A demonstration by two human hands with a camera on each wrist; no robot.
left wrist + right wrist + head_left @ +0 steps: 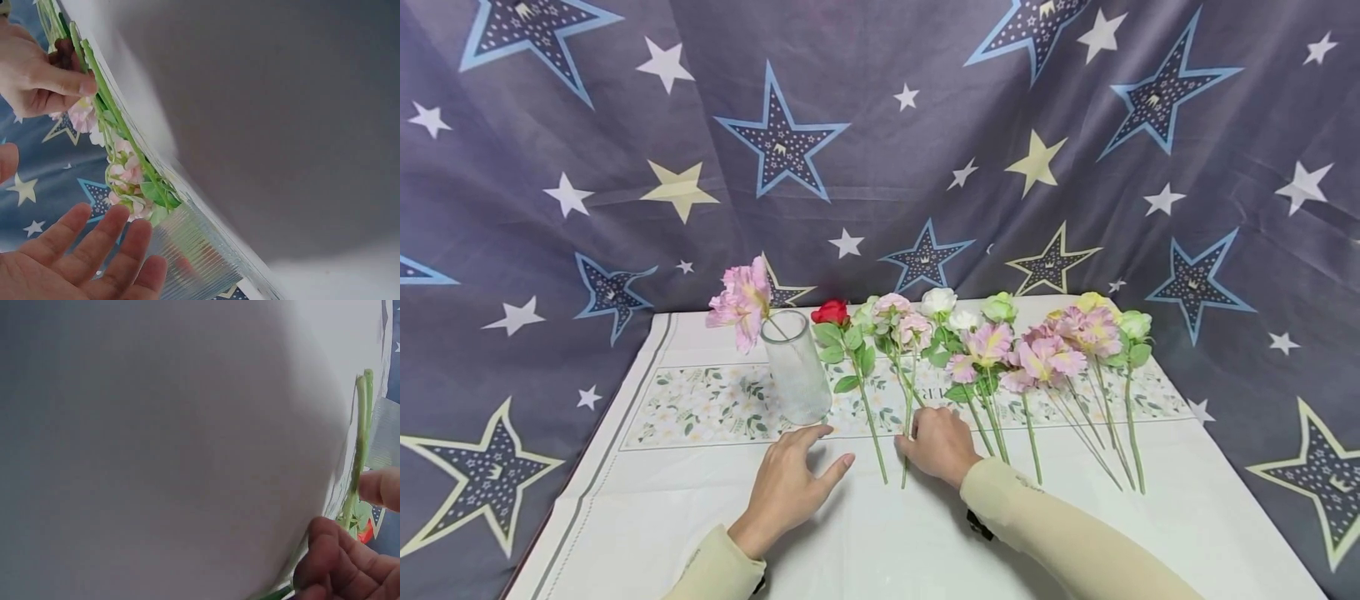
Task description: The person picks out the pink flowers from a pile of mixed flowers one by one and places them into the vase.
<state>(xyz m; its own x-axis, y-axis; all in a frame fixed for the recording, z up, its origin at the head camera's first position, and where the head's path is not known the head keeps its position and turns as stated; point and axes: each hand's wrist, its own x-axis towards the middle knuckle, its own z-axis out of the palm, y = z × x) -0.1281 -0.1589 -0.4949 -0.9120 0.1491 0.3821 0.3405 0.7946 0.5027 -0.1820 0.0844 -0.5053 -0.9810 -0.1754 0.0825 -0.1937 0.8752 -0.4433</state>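
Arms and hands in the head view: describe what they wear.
Left sleeve and right sleeve are pale beige, reaching the wrists. Left hand and right hand are ungloved. Small black items, too hidden to identify, show under both sleeves.

Past the right hand (938, 443) lie pale-pink roses (915, 331), with a red rose (831, 312) to its left and yellow-streaked lilac-pink blooms (1051, 359) to its right, stems (875, 437) green, cloth (880, 550) beneath it white, backdrop (880, 42) beyond blue-grey, patterned with white, yellow and blue-edged stars (682, 191).
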